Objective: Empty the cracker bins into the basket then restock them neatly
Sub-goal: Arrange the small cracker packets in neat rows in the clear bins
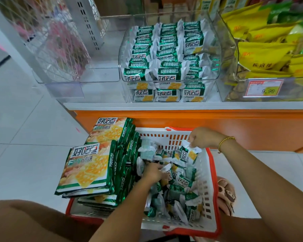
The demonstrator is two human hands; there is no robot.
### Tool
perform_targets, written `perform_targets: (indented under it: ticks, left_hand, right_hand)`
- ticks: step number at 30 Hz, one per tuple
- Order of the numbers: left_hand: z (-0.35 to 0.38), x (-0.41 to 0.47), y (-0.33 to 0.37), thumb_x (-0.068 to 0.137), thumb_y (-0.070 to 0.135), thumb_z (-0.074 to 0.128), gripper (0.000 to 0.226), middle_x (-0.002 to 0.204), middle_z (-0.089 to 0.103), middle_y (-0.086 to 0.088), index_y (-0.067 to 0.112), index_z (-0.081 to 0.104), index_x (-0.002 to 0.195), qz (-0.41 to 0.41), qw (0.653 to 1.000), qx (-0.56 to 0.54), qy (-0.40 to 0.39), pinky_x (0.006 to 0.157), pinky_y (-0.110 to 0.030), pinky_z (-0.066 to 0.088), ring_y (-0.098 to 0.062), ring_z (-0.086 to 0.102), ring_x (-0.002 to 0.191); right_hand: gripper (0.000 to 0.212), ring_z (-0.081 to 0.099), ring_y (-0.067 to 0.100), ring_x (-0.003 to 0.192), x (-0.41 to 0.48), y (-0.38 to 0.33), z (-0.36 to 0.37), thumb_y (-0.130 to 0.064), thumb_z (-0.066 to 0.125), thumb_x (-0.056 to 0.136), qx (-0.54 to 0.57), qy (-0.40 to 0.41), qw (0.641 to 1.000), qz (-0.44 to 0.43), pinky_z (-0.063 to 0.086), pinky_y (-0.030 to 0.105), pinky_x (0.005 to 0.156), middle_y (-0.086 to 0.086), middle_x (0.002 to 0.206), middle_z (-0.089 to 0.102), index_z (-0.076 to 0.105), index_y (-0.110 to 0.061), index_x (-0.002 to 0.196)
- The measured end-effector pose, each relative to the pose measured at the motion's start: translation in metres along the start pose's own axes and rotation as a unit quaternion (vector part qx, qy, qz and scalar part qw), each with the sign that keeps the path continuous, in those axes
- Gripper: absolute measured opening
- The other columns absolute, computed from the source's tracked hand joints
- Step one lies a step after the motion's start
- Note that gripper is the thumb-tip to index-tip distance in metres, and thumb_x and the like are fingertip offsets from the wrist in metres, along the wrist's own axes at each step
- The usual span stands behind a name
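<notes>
one packet [188,154] in right grip [205,137]; left grip [152,172] in basket [164,137]

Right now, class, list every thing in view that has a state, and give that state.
Left bin, empty.
Middle bin, filled with shelved packets in neat rows.
Right bin, full of yellow bags.
Basket, holding loose packets and stacked large bags.
Left hand, gripping loose packets.
Right hand, pinching a lifted packet above the basket.
</notes>
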State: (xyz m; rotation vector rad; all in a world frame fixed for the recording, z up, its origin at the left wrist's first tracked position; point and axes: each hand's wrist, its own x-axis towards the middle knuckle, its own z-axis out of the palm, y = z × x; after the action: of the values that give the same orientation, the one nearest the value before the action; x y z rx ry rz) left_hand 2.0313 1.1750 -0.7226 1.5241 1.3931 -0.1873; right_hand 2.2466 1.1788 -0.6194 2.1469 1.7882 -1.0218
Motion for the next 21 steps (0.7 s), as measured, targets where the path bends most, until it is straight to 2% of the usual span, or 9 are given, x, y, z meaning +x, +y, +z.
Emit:
perform_targets:
  ticks: [6, 7, 8, 9, 11, 14, 16, 18, 21]
  left_hand:
    - [-0.007, -0.012, 0.009, 0.084, 0.030, 0.072, 0.054, 0.128, 0.054, -0.022, -0.003, 0.056, 0.124, -0.011, 0.969, -0.238, 0.069, 0.096, -0.041, 0.043, -0.029, 0.056, 0.115]
    - [-0.009, -0.013, 0.010, 0.085, 0.030, 0.071, 0.042, 0.139, 0.035, -0.015, -0.003, 0.060, 0.110, -0.010, 0.960, -0.274, 0.061, 0.090, -0.043, 0.045, -0.030, 0.059, 0.105]
    - [-0.011, -0.014, 0.014, 0.087, 0.026, 0.069, 0.029, 0.093, 0.044, -0.005, -0.001, 0.058, 0.094, -0.011, 0.947, -0.319, 0.043, 0.084, -0.041, 0.046, -0.029, 0.061, 0.095]
    - [-0.012, -0.015, 0.017, 0.091, 0.018, 0.064, 0.020, 0.111, 0.056, -0.027, 0.002, 0.053, 0.087, -0.015, 0.925, -0.379, 0.028, 0.084, -0.037, 0.050, -0.028, 0.062, 0.095]
    - [-0.014, -0.023, 0.028, 0.096, 0.005, 0.052, 0.002, 0.129, 0.051, -0.015, 0.004, 0.053, 0.096, -0.015, 0.862, -0.507, 0.001, 0.094, -0.036, 0.049, -0.032, 0.057, 0.113]
    - [-0.021, -0.036, 0.044, 0.099, 0.004, 0.046, 0.038, 0.142, 0.039, -0.011, -0.001, 0.040, 0.136, 0.011, 0.771, -0.636, -0.013, 0.092, -0.040, 0.050, -0.039, 0.047, 0.125]
    - [-0.029, -0.052, 0.058, 0.101, 0.012, 0.044, 0.032, 0.129, 0.054, -0.014, 0.003, 0.047, 0.131, 0.040, 0.739, -0.672, -0.028, 0.085, -0.038, 0.056, -0.034, 0.058, 0.111]
    - [-0.039, -0.066, 0.071, 0.099, 0.026, 0.045, 0.028, 0.116, 0.064, -0.014, 0.009, 0.056, 0.119, 0.069, 0.731, -0.678, -0.034, 0.083, -0.034, 0.056, -0.028, 0.066, 0.097]
    - [-0.050, -0.079, 0.083, 0.088, 0.033, 0.059, 0.050, 0.129, 0.058, -0.011, 0.006, 0.050, 0.129, 0.116, 0.765, -0.633, -0.014, 0.089, -0.033, 0.055, -0.024, 0.064, 0.104]
  right_hand:
    - [0.016, 0.050, 0.009, 0.060, -0.018, -0.010, -0.005, -0.017, 0.063, 0.093, 0.262, -0.006, 0.964, -0.054, 0.044, 0.015, 0.057, -0.001, 0.067, 0.053, 0.063, -0.006, 0.080]
    - [0.018, 0.049, 0.010, 0.061, -0.018, -0.010, -0.003, -0.016, 0.063, 0.092, 0.303, -0.010, 0.951, -0.062, 0.046, 0.017, 0.060, 0.000, 0.067, 0.051, 0.062, -0.009, 0.076]
    - [0.019, 0.050, 0.013, 0.064, -0.017, -0.009, -0.001, -0.016, 0.064, 0.092, 0.335, -0.009, 0.940, -0.065, 0.047, 0.022, 0.066, 0.002, 0.068, 0.051, 0.062, -0.011, 0.074]
    - [0.018, 0.050, 0.016, 0.068, -0.016, -0.009, 0.001, -0.016, 0.065, 0.091, 0.357, -0.005, 0.932, -0.067, 0.047, 0.027, 0.071, 0.004, 0.071, 0.052, 0.063, -0.013, 0.074]
    - [0.014, 0.049, 0.022, 0.074, -0.017, -0.010, 0.002, -0.017, 0.066, 0.091, 0.390, 0.001, 0.918, -0.070, 0.044, 0.036, 0.077, 0.010, 0.078, 0.054, 0.066, -0.012, 0.078]
    - [0.010, 0.056, 0.022, 0.078, -0.021, -0.010, -0.004, -0.015, 0.065, 0.091, 0.429, 0.014, 0.900, -0.071, 0.049, 0.034, 0.080, 0.010, 0.086, 0.065, 0.068, -0.008, 0.085]
    - [0.011, 0.062, 0.018, 0.079, -0.025, -0.014, -0.012, -0.016, 0.065, 0.091, 0.433, 0.035, 0.898, -0.069, 0.054, 0.029, 0.078, 0.009, 0.092, 0.068, 0.067, -0.006, 0.087]
    - [0.014, 0.066, 0.016, 0.076, -0.027, -0.021, -0.019, -0.019, 0.067, 0.090, 0.434, 0.055, 0.897, -0.069, 0.056, 0.027, 0.074, 0.011, 0.093, 0.070, 0.066, -0.006, 0.084]
    - [0.018, 0.065, 0.009, 0.060, -0.039, -0.035, -0.037, -0.019, 0.066, 0.090, 0.404, 0.059, 0.910, -0.066, 0.056, 0.021, 0.063, 0.004, 0.070, 0.067, 0.061, -0.007, 0.079]
